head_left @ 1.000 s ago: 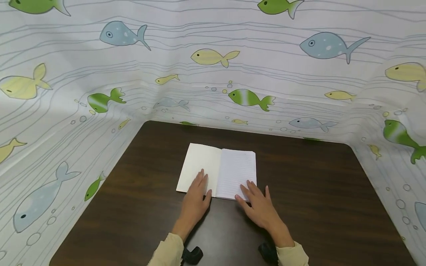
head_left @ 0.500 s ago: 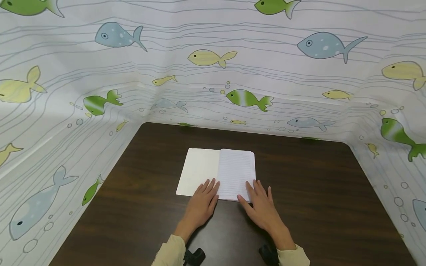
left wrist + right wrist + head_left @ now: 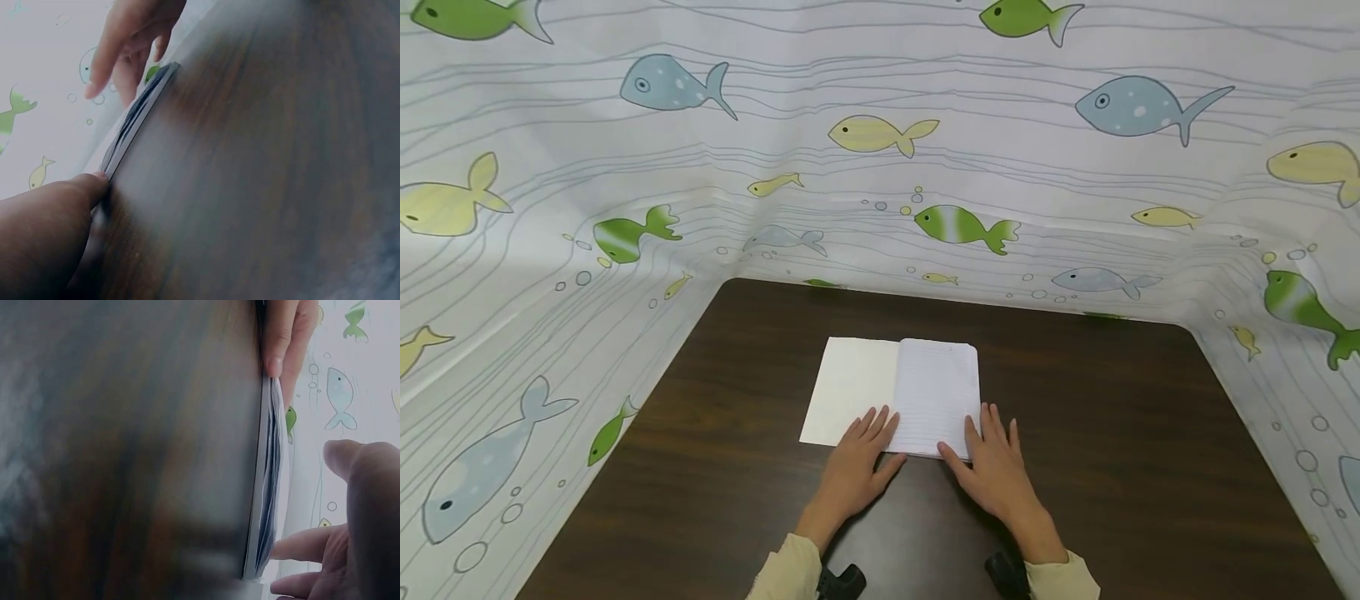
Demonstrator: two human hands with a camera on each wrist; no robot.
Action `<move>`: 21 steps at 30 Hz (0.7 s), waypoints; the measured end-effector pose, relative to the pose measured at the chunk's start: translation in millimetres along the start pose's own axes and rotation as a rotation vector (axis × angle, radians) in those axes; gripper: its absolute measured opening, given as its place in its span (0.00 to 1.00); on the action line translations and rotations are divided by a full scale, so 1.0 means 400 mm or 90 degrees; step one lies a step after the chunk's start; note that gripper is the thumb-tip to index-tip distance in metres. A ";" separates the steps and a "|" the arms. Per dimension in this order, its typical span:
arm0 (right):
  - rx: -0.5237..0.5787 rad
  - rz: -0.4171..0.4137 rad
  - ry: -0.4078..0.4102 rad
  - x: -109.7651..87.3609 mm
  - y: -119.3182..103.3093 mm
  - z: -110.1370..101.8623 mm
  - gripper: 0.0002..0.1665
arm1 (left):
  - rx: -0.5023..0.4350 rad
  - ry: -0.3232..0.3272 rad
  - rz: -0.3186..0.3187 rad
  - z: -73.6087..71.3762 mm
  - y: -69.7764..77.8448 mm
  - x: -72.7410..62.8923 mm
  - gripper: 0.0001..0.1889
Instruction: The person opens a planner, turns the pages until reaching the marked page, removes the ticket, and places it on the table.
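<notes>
While the left hand point(image 3: 854, 468) and right hand point(image 3: 997, 473) rest, fingers extended, on the near part of the book point(image 3: 917, 387), uneven pressure could skew it across the table point(image 3: 1120, 425)

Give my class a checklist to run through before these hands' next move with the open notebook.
1. Notebook open on the table: ok.
2. Left hand on the notebook: ok, it rests low, by the fold.
3. Right hand at the lined page: ok, at its lower right corner.
4. Right thumb on the leaves: not ok, both wrist views show it apart.
5. Leaves lying tight together: not ok, gaps show along the near edge.
6. Lined page free of writing: cannot tell, too fine to see.
</notes>
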State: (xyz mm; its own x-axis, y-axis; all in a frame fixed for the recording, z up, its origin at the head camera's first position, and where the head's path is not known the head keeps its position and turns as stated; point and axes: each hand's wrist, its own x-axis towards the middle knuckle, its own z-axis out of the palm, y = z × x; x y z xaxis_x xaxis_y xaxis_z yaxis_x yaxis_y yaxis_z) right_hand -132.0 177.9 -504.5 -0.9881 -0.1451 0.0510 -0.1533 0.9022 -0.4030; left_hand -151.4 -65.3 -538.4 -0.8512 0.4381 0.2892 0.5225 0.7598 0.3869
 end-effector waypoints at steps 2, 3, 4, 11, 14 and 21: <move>-0.007 -0.013 -0.005 0.002 -0.003 0.002 0.50 | 0.004 -0.005 -0.003 -0.001 0.000 -0.001 0.34; -0.009 -0.024 -0.004 0.005 -0.005 0.003 0.50 | 0.006 -0.006 -0.004 0.000 0.000 -0.001 0.34; -0.010 -0.034 -0.001 0.008 -0.007 0.004 0.50 | 0.008 -0.006 -0.005 0.000 0.000 -0.002 0.34; -0.004 -0.103 -0.015 0.039 -0.027 0.017 0.49 | -0.009 0.001 -0.004 0.006 0.000 -0.002 0.33; 0.027 -0.101 -0.042 0.049 -0.035 0.024 0.49 | -0.017 0.006 0.003 0.006 -0.001 -0.001 0.34; 0.108 -0.100 -0.077 0.070 -0.064 0.041 0.50 | -0.046 0.039 0.012 0.007 -0.010 0.002 0.34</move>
State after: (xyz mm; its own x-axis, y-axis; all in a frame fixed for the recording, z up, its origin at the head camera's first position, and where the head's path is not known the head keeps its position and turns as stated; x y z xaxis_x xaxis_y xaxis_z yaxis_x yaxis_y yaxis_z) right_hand -155.3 144.1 -507.9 -0.9421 -0.3348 0.0193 -0.2902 0.7852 -0.5470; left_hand -154.3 -66.6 -542.3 -0.8374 0.4201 0.3497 0.5428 0.7138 0.4426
